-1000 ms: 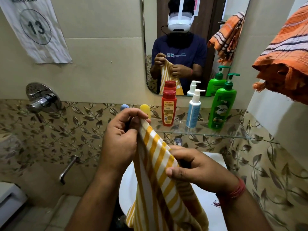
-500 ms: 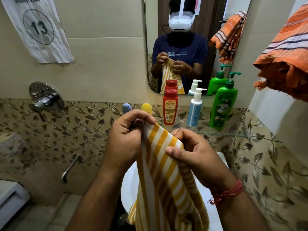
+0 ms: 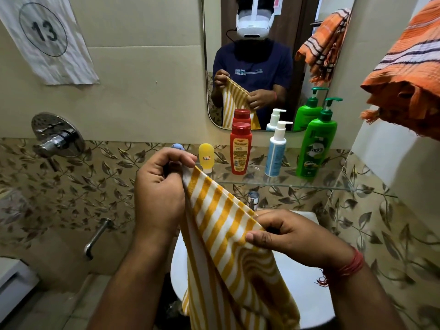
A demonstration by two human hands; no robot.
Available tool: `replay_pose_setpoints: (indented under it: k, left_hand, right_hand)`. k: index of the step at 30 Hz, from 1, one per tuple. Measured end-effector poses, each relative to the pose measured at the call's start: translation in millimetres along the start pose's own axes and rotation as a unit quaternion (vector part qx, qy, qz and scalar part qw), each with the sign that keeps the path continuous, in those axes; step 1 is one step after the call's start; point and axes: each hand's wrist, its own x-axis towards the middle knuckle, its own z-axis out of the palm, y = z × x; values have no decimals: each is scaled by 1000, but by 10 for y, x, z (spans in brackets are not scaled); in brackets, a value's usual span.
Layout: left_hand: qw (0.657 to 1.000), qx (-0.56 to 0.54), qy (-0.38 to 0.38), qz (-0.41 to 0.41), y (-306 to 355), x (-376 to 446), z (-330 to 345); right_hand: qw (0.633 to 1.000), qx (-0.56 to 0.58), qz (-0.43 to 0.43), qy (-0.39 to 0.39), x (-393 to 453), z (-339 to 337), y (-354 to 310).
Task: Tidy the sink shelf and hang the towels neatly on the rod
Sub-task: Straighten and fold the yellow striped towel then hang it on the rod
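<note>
The left hand (image 3: 162,189), at mid-frame, pinches one top corner of the striped towel (image 3: 228,239) between thumb and bent fingers. The right hand (image 3: 292,236), lower and to the right, pinches the same top edge further along. Between the two grips the edge runs taut on a slant, high at the left and low at the right, and the rest of the cloth hangs down to the bottom of the frame, in front of the white sink (image 3: 302,282).

The towel looks thin, soft and light. It folds and ripples below the right hand, so it has no stiffness of its own and will sag wherever it is not held. It should not slip from dry fingers, and nothing about it is fragile. The best hold is probably at the two corners of one edge, kept level, so the cloth hangs flat and can be laid evenly over a rod.

The orange towel (image 3: 404,67) at the upper right is bunched up; what it hangs on is out of view.

On the glass shelf (image 3: 345,186) above the sink stand a yellow tube (image 3: 206,158), a red bottle (image 3: 240,148), a white pump bottle (image 3: 276,151) and a green pump bottle (image 3: 316,144), all upright in a row.
</note>
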Motion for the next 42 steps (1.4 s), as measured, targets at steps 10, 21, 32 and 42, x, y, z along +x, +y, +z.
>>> replay_pose_setpoints:
  k: [10,21,32,42]
  left_hand:
    - [988,-29,154,14,-115,295,-238]
    - [980,-34,195,2,-144,315,-297]
    - [982,31,185,-22,-224,322,-387]
    - [933,41,-353,-65,-146,-238,259]
  right_hand:
    - [996,-42,77,2,-148,-211,229]
    - [981,-187,47,32,-112,-209,157]
    - [996,75,43,32,-267,-251,285]
    - [985,-124,-74,94,39,-101,-325]
